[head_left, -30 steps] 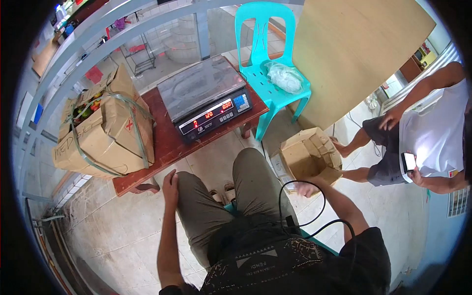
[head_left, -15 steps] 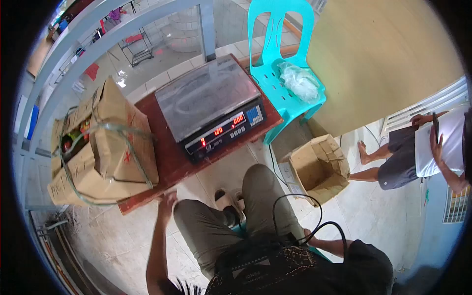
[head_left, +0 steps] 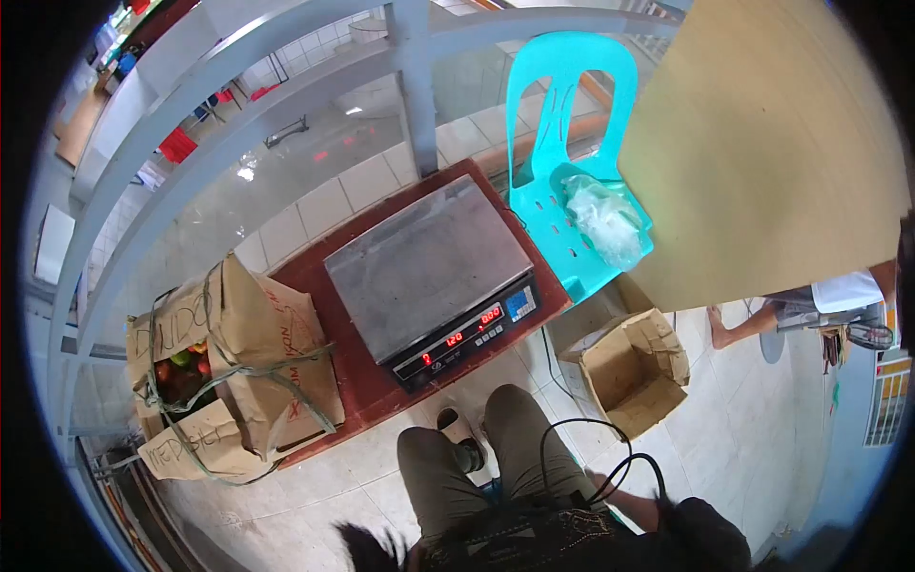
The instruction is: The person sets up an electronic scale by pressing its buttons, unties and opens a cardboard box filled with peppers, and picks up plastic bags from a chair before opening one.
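Observation:
My right hand (head_left: 598, 483) rests beside my right thigh (head_left: 522, 443), partly behind a black cable (head_left: 631, 441); its fingers are hidden. Outside the view is my left hand. In front of my knees a digital weighing scale (head_left: 434, 267) with a bare metal plate sits on a red-brown table (head_left: 400, 405). Its red display reads 1.20 and 0.00 among other digits. At the table's left end stands a cardboard box (head_left: 286, 367) tied with green-grey strapping and marked with handwriting. Through its opening, red and green produce (head_left: 183, 367) shows.
A turquoise plastic chair (head_left: 572, 95) holds a clear plastic bag (head_left: 605, 221). Below it stands an open cardboard box (head_left: 634, 372). A large tan board (head_left: 762, 143) leans at right, partly covering another person (head_left: 729, 329). Grey metal railing (head_left: 410, 86) runs behind the table.
The view has shifted, so the table, scale and boxes appear lower. My left hand, earlier near the table's front edge, has left view. Less of the other person shows at right.

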A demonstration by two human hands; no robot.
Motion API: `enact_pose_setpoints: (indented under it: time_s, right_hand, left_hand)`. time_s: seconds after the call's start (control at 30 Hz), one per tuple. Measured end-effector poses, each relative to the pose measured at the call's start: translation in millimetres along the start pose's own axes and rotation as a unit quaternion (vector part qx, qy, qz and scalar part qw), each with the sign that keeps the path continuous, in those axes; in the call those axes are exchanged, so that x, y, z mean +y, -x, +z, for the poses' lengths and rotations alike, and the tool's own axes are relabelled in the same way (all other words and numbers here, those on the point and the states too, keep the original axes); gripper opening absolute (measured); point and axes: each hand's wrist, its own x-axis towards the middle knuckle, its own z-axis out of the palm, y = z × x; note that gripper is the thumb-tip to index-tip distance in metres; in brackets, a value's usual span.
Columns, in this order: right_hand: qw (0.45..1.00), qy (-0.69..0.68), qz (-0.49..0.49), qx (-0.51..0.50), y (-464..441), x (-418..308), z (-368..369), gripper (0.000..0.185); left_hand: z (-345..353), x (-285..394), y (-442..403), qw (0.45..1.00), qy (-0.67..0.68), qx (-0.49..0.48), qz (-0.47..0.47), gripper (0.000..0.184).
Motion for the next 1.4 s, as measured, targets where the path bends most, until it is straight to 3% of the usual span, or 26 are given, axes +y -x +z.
enact_pose_setpoints:
  time_s: [0.07, 0.13, 0.17, 0.2, 0.27, 0.4, 0.63, 0.93, 1.17, 1.27, 1.3, 1.33, 1.4]
  right_hand:
    - [0.999, -0.036, -0.034, -0.01, -18.5, -29.6, -6.1, 0.045]
    - [0.944, 0.06, -0.322, 0.028, -72.6, -30.3, -16.3, 0.041]
    - [0.953, -0.109, -0.28, 0.028, -116.4, -14.7, -6.1, 0.041]
    - [0.941, -0.099, -0.311, 0.093, -97.7, -33.7, -7.5, 0.039]
    - [0.967, 0.04, -0.217, 0.125, -51.4, -80.5, -29.0, 0.036]
    - [0.958, -0.09, -0.269, 0.048, -38.3, -111.8, -55.8, 0.031]
    - [0.969, -0.101, -0.226, 0.015, -35.8, -129.7, -57.6, 0.03]
    - [0.949, -0.158, -0.268, -0.041, -71.3, -149.6, -101.4, 0.028]
    - [0.929, -0.195, -0.294, -0.109, -64.9, -170.3, -114.9, 0.028]
    - [0.925, -0.201, -0.298, -0.122, -61.6, -171.3, -124.9, 0.027]
    - [0.923, -0.205, -0.299, -0.126, -59.7, -173.5, -126.9, 0.027]
    - [0.922, -0.212, -0.297, -0.127, -61.3, -172.8, -128.5, 0.027]
    - [0.921, -0.221, -0.294, -0.13, -58.9, -172.3, -128.4, 0.027]
  left_hand:
    - [4.5, 10.9, 1.6, 1.0, 0.01, -0.001, -0.006, 0.03]
    - [3.3, 23.6, 6.2, 1.0, 0.02, -0.003, -0.007, 0.03]
    - [7.4, 26.6, 6.1, 1.0, 0.024, -0.007, -0.008, 0.029]
    - [9.4, 26.0, 6.6, 0.999, 0.029, -0.011, -0.009, 0.029]
    - [13.2, 28.9, 9.4, 0.999, 0.042, -0.014, -0.007, 0.029]
    - [34.9, 20.4, 13.4, 0.998, 0.064, -0.017, -0.011, 0.029]
    - [84.8, 17.3, 7.0, 0.997, 0.082, -0.003, -0.001, 0.029]
    - [135.8, -17.7, -52.4, 0.995, 0.023, 0.027, 0.091, 0.029]
    - [143.0, 20.8, -87.1, 0.983, -0.021, 0.069, 0.168, 0.031]
    - [90.3, -4.0, -85.5, 0.899, -0.255, 0.17, 0.313, 0.031]
    - [61.3, -1.1, -82.0, 0.876, -0.232, 0.271, 0.325, 0.031]
    - [33.7, 24.3, -58.8, 0.871, -0.043, 0.387, 0.301, 0.028]
    - [-56.5, 91.7, -14.4, 0.808, -0.017, 0.482, 0.338, 0.026]
